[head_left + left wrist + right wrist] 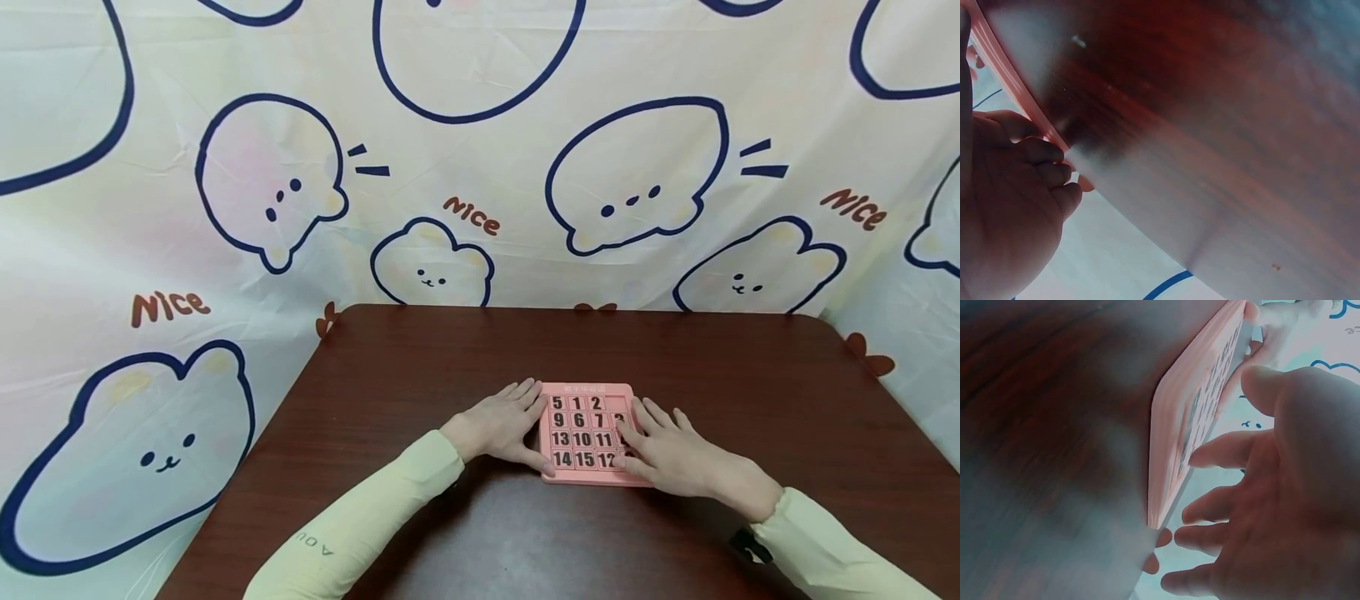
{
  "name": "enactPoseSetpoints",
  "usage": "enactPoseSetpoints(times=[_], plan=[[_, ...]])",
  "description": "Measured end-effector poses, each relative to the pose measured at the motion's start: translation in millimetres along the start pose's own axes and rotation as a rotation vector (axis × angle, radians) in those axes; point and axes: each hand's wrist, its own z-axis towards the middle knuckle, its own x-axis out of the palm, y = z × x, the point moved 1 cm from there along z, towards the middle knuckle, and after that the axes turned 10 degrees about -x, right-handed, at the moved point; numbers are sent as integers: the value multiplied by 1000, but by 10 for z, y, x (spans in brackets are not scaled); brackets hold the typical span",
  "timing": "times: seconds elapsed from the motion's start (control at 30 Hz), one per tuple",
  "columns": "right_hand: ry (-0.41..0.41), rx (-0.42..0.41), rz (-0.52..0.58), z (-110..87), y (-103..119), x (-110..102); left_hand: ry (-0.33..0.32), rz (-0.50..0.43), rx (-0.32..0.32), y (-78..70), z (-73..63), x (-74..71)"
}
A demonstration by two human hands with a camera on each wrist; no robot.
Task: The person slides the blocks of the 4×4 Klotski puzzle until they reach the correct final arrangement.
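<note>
A pink sliding number puzzle (588, 477) lies flat on the table, its printed top edge facing away. In the head view its rows start with 5, 9, 13 and 14, and the upper right slot holds no tile. My left hand (501, 423) rests along the left side of the frame, thumb at the near corner and straight fingers at the far one. Over the right column spreads my right hand (675, 454), its index fingertip at the second-row tile, partly hiding that column. The right wrist view shows the puzzle's side (1169, 444) beside the loosely extended right fingers (1210, 503).
The dark brown wooden table (420, 358) extends around the puzzle on all sides. Behind it and to the left hangs a pale cloth (517, 167) with cartoon bear outlines. A small black object (750, 546) sits at the right cuff.
</note>
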Motion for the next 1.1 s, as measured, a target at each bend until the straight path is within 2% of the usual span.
enactPoseSetpoints(times=[0.17, 0.67, 0.83, 1.1], plan=[[6, 15, 4, 6, -12, 35, 8, -10, -7, -10, -10, -2], [29, 65, 3, 248, -162, -2, 2, 3, 6, -1, -21, -11], [14, 31, -7, 162, -90, 7, 0, 3, 7, 0, -4, 5], [-28, -35, -13, -103, 73, 62, -2, 17, 6, -2, -4, 0]])
